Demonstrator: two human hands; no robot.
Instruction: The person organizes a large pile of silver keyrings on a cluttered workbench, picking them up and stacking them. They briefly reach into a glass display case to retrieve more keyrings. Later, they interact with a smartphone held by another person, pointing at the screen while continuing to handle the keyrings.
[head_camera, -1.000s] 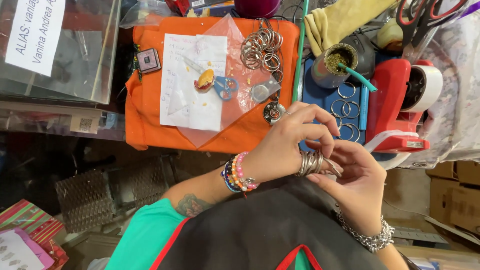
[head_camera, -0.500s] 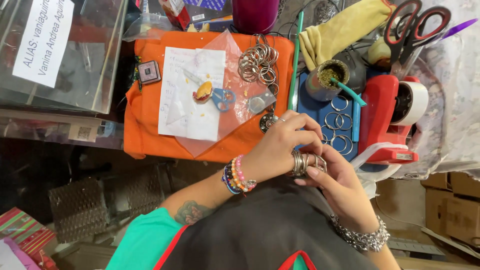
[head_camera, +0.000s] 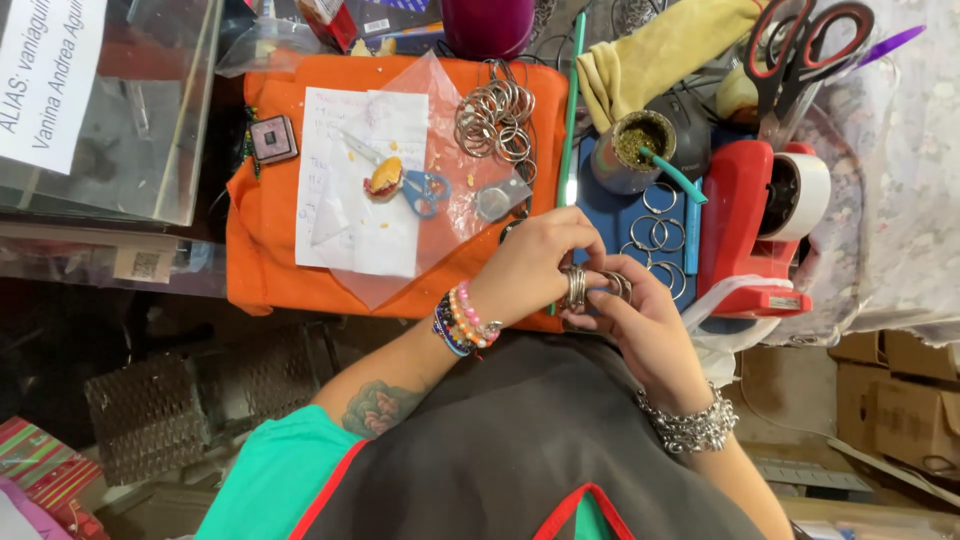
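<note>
1. Two hands meet at the table's near edge: the left hand (head_camera: 535, 262) pinches a small stack of metal key rings (head_camera: 578, 287), fingers closed on it, while the right hand (head_camera: 640, 325) cups and steadies the stack from below, fingertips also on the rings.
2. Judged from this, rings are being sorted or joined; the next move calls for a fine fingertip grip.
3. Just beyond, loose rings (head_camera: 655, 232) lie on a blue mat (head_camera: 610, 215) beside a red tape dispenser (head_camera: 745, 225).
4. Farther off, a ring pile (head_camera: 495, 115) rests on the orange cloth (head_camera: 260, 240).
</note>
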